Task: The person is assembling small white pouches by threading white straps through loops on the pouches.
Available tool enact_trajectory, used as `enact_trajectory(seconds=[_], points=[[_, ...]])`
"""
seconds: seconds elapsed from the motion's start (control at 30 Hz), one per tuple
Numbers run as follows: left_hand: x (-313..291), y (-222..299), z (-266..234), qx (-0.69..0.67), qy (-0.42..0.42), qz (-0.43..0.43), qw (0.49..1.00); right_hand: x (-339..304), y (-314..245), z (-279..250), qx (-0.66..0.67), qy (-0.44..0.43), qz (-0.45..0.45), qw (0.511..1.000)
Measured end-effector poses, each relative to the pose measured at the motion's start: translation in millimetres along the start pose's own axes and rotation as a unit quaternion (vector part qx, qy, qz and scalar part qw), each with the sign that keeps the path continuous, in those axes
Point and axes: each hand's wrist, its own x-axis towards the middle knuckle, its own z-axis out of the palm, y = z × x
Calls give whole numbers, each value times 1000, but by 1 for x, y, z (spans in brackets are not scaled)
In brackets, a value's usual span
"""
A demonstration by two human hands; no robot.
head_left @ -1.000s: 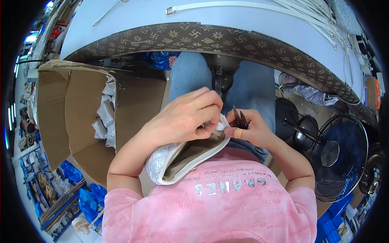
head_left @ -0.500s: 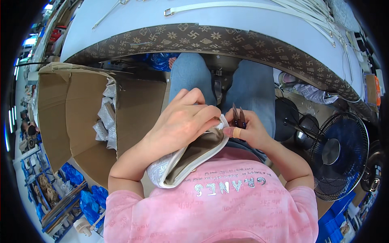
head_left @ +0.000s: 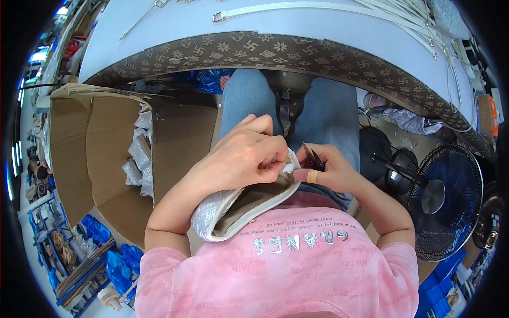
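Note:
A white patterned zip bag [head_left: 208, 216] lies against my front, tilted, its zipper undone and its brown lining [head_left: 254, 197] showing. My left hand [head_left: 244, 158] is bent over the bag's far end, fingers curled in a pinch just above the zipper's end. What sits between those fingertips is too small to make out. My right hand [head_left: 333, 170] grips the bag's right corner between thumb and fingers, with a light bandage on the thumb. Dark thread snips [head_left: 314, 159] are tucked in the same hand, blades pointing up and away from me.
On my left stands an open cardboard box [head_left: 71, 143] with wrapped packets [head_left: 139, 153] inside. Ahead, white straps [head_left: 307, 6] with buckles lie on the table [head_left: 175, 24]. A black fan [head_left: 442, 201] stands close on my right, and blue plastic bags [head_left: 119, 270] lie at lower left.
My left hand's fingers have curled tighter and lifted slightly off the bag's edge. The snips have turned a little in my right hand, and the bag has shifted slightly.

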Motion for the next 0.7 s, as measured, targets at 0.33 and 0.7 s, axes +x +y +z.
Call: enact_trajectory(seconds=[0.33,0.7], points=[[-4,9,5,73,76,8,994,5,-12,-7,-111,-39,-29,993],[1,-2,2,-40,-19,-10,999,5,-5,-11,-152,-80,-92,981]])
